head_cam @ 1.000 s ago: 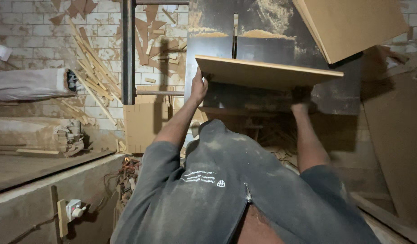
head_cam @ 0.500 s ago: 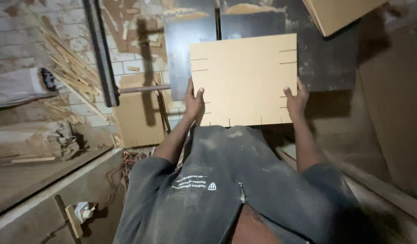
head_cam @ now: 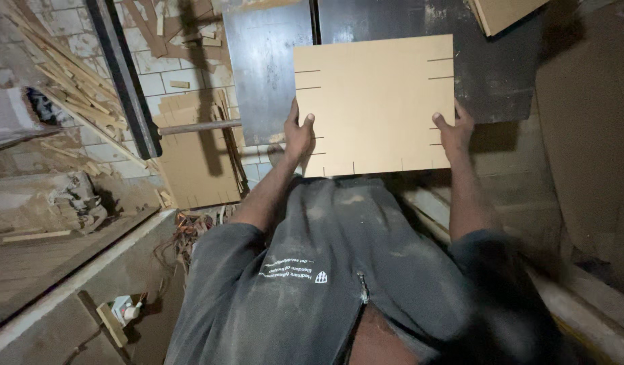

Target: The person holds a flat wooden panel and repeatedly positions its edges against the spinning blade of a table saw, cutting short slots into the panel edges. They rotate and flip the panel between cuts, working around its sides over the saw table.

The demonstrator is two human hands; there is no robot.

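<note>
The slotted tan board (head_cam: 376,105) is held upper centre of the frame, left hand (head_cam: 298,135) and right hand (head_cam: 454,132) fingers closed on its side edges; thin edge grips could slip, dropping it onto the dark metal surface (head_cam: 268,67).

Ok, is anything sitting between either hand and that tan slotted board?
Nothing visible. The left hand grips the left edge of the tan rectangular slotted board, and the right hand grips its right edge, thumbs over the face. Both hands touch the board directly, above the dark metal table.
</note>
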